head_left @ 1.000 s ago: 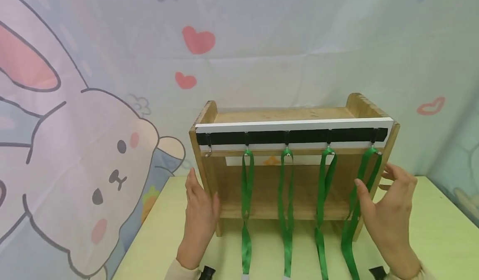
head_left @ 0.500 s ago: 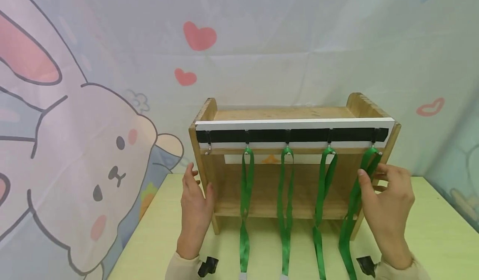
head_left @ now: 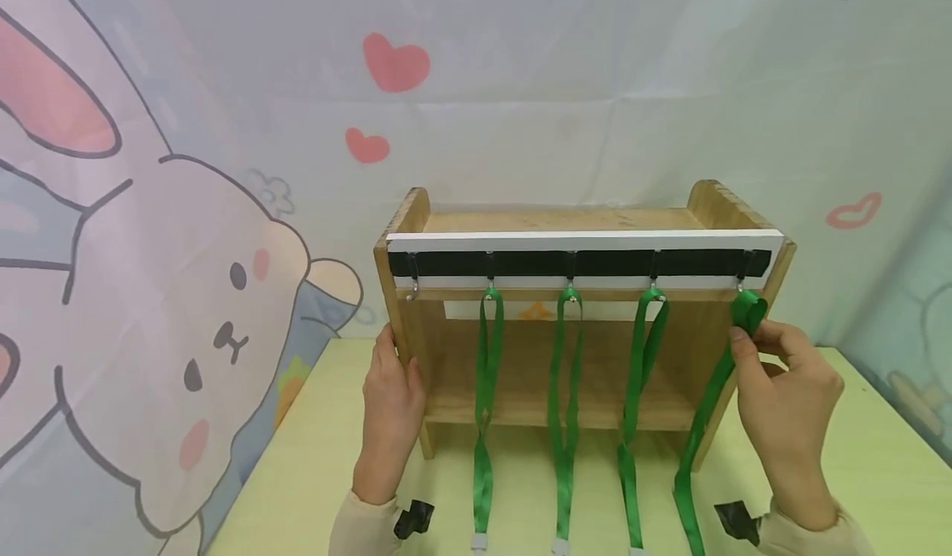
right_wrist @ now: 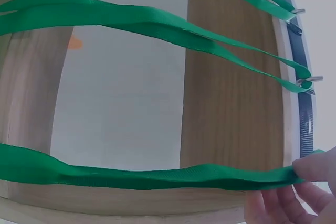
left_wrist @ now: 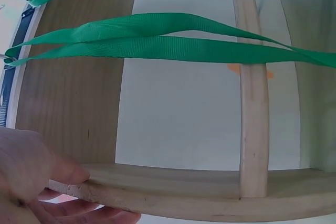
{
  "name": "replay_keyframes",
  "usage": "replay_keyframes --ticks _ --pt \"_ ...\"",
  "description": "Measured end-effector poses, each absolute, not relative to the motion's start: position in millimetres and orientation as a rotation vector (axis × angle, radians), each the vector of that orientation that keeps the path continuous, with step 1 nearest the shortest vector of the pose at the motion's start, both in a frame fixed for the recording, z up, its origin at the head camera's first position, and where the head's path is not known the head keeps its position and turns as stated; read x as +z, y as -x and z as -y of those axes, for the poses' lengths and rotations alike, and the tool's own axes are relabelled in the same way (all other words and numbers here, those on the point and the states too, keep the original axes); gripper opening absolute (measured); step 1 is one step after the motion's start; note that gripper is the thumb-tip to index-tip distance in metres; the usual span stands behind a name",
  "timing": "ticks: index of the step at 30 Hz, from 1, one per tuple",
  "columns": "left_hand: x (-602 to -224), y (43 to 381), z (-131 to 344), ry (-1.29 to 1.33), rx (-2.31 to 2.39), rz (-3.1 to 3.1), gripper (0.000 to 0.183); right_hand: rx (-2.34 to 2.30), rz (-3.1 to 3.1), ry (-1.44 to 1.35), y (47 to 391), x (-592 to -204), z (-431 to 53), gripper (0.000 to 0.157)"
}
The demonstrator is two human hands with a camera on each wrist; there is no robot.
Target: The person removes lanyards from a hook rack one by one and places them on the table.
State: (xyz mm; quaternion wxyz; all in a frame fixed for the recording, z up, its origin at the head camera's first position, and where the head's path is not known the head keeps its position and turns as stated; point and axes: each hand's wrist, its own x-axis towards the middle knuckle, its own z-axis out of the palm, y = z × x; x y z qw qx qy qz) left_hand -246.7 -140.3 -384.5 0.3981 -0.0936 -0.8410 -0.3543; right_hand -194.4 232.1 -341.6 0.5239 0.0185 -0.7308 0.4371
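Reading the step in hand as working the end strap [right_wrist: 157,178] at the end hook [head_left: 740,283], between 2 and 3 o'clock from the middle of the wooden rack [head_left: 607,366]. Can't tell if going on or coming off: showing a folded loop just below the hook, contact unclear. Pinched close between thumb and fingers of the right hand [head_left: 794,387], then trailing down toward 6 to 7 o'clock. Bracing the rack's side board with the left hand [head_left: 390,403] at 8 o'clock, thumb on the near edge, fingers curled round the outside. Leftward, seeing three more straps [head_left: 483,486] hung, plus a bare hook [head_left: 414,290] between 9 and 10. Next, probably needing fine fingertip control around the hook tip, at 12 o'clock from the pinch, without dragging the rack.
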Motion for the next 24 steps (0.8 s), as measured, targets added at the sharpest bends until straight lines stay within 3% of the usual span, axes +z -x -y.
replay_keyframes --ticks 20,24 --pt "-381.3 247.7 141.3 0.244 -0.909 2.136 0.05 1.357 2.056 -0.161 175.5 -366.9 -265.9 0.01" --pt "-383.6 247.3 139.8 0.243 -0.917 2.141 0.049 1.638 2.027 -0.253 171.1 -377.9 -274.9 0.008"
